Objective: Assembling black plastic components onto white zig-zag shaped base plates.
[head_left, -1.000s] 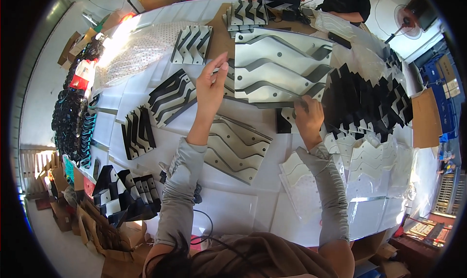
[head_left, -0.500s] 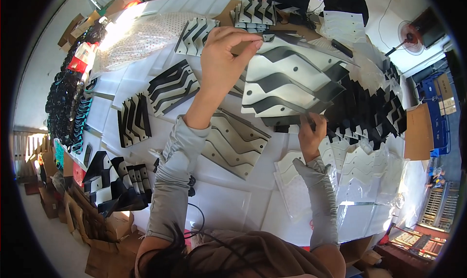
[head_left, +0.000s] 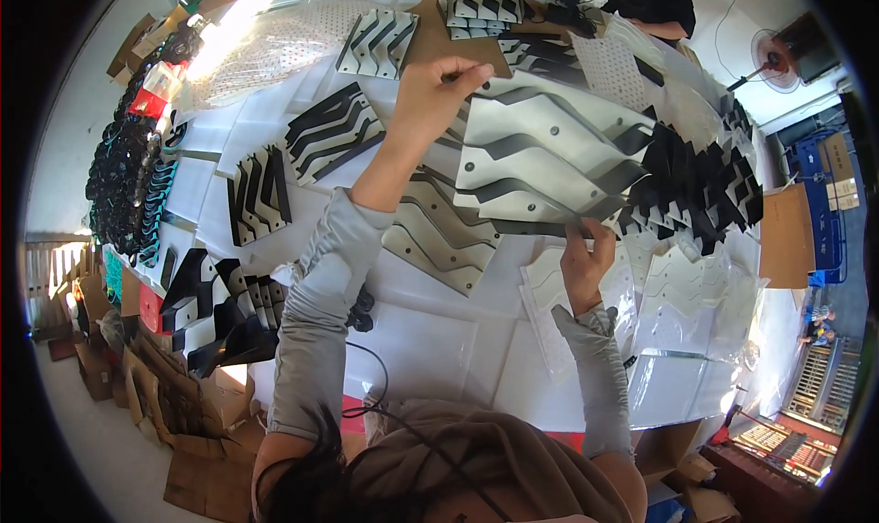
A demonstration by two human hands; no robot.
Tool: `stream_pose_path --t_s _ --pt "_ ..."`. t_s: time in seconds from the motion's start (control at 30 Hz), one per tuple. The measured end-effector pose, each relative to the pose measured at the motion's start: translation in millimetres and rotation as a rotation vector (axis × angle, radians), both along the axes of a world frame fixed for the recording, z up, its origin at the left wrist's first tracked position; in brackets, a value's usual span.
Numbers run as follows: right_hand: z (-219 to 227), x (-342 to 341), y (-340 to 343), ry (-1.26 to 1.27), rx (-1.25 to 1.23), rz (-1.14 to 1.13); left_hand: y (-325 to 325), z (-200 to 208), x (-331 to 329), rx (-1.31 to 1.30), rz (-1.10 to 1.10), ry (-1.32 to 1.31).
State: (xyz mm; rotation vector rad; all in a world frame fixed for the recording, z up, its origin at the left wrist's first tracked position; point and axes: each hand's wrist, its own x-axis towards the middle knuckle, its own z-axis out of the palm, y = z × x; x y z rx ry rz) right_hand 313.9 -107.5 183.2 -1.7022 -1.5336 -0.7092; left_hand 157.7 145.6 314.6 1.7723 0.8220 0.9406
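A flat panel (head_left: 540, 134) with silver-white and black zigzag bands and small round dots is raised in front of me over the table. At its upper left corner my left hand (head_left: 438, 97) pinches the edge between thumb and fingers. My right hand (head_left: 588, 259) grips the lower edge of the same panel, fingertips partly hidden against it. Below and left of it, a similar striped panel (head_left: 439, 235) lies on the table, partly covered by the raised one. Just right of the raised panel is a heap of black and white zigzag strips (head_left: 700, 189).
Other striped pieces (head_left: 334, 131) lie to the left, and a stack (head_left: 485, 10) stands at the far side. White zigzag sheets in clear plastic (head_left: 678, 290) are at right. Black bundled items (head_left: 128, 171) line the left edge. A person (head_left: 650, 3) in black is across the table.
Both hands keep hold of the panel, which has barely shifted. The view has tilted a little. At the far side, the pale sheet near the other person has turned to show a dotted face.
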Motion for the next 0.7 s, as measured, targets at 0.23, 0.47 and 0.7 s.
stream_pose_path --t_s 0.23,0.47,0.7 --pt "3.4 -24.7 -49.2 0.012 -0.079 -0.057 -12.6 -6.0 -7.5 0.044 -0.259 0.125" --pt "23.0 -26.2 -83.8 -0.069 -0.1 -0.102 -25.3 -4.0 5.1 0.797 -0.223 0.334" --pt "15.0 -26.0 -105.7 -0.001 -0.08 -0.144 -42.2 -20.5 14.1 1.016 -0.268 0.236"
